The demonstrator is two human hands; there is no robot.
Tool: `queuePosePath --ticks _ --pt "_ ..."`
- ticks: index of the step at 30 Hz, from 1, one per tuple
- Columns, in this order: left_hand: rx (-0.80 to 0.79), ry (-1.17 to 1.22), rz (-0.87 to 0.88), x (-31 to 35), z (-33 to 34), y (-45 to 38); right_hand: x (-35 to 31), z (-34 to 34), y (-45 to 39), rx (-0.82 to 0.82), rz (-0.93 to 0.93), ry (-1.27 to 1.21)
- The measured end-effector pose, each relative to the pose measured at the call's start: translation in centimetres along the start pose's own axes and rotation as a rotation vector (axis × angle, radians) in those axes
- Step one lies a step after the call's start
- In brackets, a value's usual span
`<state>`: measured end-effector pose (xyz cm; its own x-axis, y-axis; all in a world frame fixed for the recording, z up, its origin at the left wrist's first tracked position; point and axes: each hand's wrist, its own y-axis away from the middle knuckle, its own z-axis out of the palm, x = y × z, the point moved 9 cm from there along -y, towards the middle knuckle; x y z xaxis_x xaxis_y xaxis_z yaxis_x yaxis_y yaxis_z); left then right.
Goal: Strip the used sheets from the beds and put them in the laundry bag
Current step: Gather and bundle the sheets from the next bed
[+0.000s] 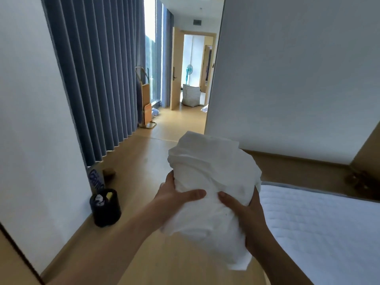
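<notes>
Head view: bedroom, light wood floor (144,161), white walls. Bare quilted mattress (329,227) fills lower right of frame, its near corner just beside the bundle.

Bundled white sheet (211,182) sits centre frame, held up in front of the body above the floor. Left hand (176,196) grips its left side, thumb laid across the front, fingers hidden behind the cloth. Right hand (244,214) grips the right side, thumb pressed into the fabric, fingers wrapped round the back. Both hands curled on the sheet, thumbs nearly meeting.

Open floor runs from lower centre up toward a doorway (193,68) in upper centre. Corridor bounded on the left by blue curtains (98,75) and on the right by a white wall (287,79) whose corner edge stands just above the bundle. Checked laundry bag (191,95) stands upright on the floor in the doorway, well apart from the hands. Standing fan (188,73) behind it.

Left edge, lower: black waste bin (106,206) with scraps in it against the wall, a blue-and-white printed pack (95,177) upright behind it, a small brown item beside that, too blurred to tell. Wooden stand with a metal frame (146,101) by the curtains, left of the path. Something white on the floor near it and another white scrap at the wall corner, unclear what. Dark slippers (362,179) far right by the skirting.
</notes>
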<state>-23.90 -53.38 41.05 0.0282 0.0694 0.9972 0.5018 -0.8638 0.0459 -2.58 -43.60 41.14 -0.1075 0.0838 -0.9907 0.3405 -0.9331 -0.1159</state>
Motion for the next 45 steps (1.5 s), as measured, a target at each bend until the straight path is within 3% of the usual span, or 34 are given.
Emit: queuePosePath --ticks 5,12,17,26,34,45 --pt "-0.021 0.002 -0.009 -0.2 -0.3 -12.8 1.6 2.3 -11.5 0.022 -0.006 0.006" --pt "-0.015 0.026 -0.019 -3.0 -0.9 -32.2 9.1 6.1 -30.5 0.022 0.041 -0.008" --pt "0.034 -0.001 -0.12 -3.7 -2.0 -46.8 13.2 9.6 -45.6 -0.004 0.144 -0.044" --pt "0.143 -0.075 -0.135 -4.5 -8.8 -70.6 17.4 20.3 -69.0 -0.128 0.192 -0.081" --pt "0.047 0.05 -0.172 -8.3 -15.9 -94.3 23.0 31.5 -88.9 -0.104 0.203 -0.064" --pt "-0.064 0.054 -0.185 -6.1 -21.0 -124.0 26.1 41.1 -115.8 -0.019 0.247 -0.069"
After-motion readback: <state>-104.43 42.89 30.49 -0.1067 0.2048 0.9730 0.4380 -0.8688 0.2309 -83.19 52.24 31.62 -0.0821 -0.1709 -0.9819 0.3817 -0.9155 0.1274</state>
